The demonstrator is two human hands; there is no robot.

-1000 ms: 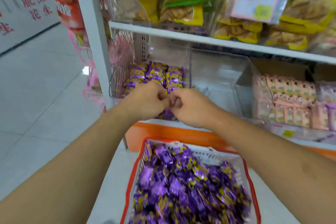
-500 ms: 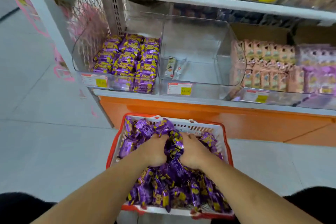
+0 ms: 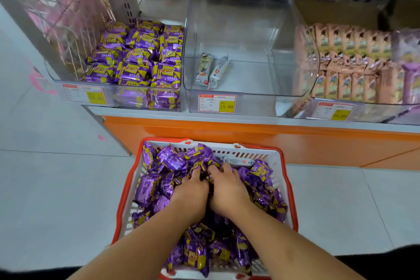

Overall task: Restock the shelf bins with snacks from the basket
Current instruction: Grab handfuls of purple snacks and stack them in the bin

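Both forearms are reaching down into the basket (image 3: 127,191), which is sitting on the floor (image 3: 56,188) below the shelf (image 3: 250,118). The left hand (image 3: 189,191) and right hand (image 3: 227,188) are lying side by side, touching, fingers dug into the purple snacks (image 3: 147,186); fingertips are buried, so grip cannot be judged. One pale packet (image 3: 237,161) is lying at the basket's far edge. Wrapper print is showing yellow patches, unreadable. Further back, the left bin (image 3: 54,79) is holding stacked matching purple packs (image 3: 138,57); its tag (image 3: 85,95) is blurred. The middle bin (image 3: 250,95) is holding two small sticks (image 3: 212,70), and its tag (image 3: 217,103) is reading 15.80. The right bin (image 3: 375,109), cut off at the frame edge, is holding pink boxes (image 3: 347,61).
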